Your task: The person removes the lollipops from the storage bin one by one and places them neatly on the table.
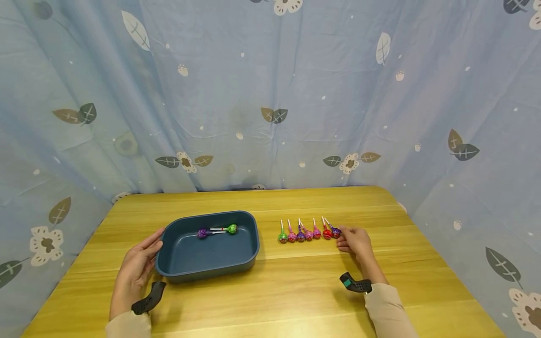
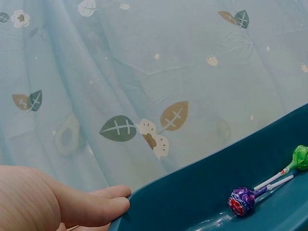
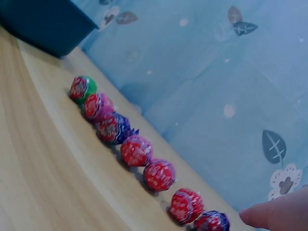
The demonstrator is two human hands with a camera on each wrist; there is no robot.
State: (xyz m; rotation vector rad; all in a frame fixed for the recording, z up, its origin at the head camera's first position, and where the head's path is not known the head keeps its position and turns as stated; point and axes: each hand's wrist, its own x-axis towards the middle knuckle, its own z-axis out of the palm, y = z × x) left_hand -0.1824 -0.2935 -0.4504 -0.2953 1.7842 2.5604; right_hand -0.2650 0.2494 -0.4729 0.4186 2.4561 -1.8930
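My left hand (image 1: 134, 267) rests at the left end of a dark blue plastic tray (image 1: 207, 272), its straight fingers and thumb touching the rim. Inside the tray lie a purple lollipop (image 1: 203, 233) and a green lollipop (image 1: 232, 228), their white sticks crossing side by side. Over on the right, my right hand (image 1: 356, 241) has its fingertips right beside a dark purple lollipop (image 1: 336, 232), the last in a row. In the right wrist view, a fingertip (image 3: 250, 216) shows a small gap from that lollipop's wrapper.
The row continues leftward with a red lollipop (image 1: 327, 234), several pink and purple ones, and a green-wrapped lollipop (image 1: 282, 238), sticks pointing away. Everything sits on a yellow wood-grain table (image 1: 296, 291). A blue patterned curtain (image 1: 270, 94) hangs behind the table's far edge.
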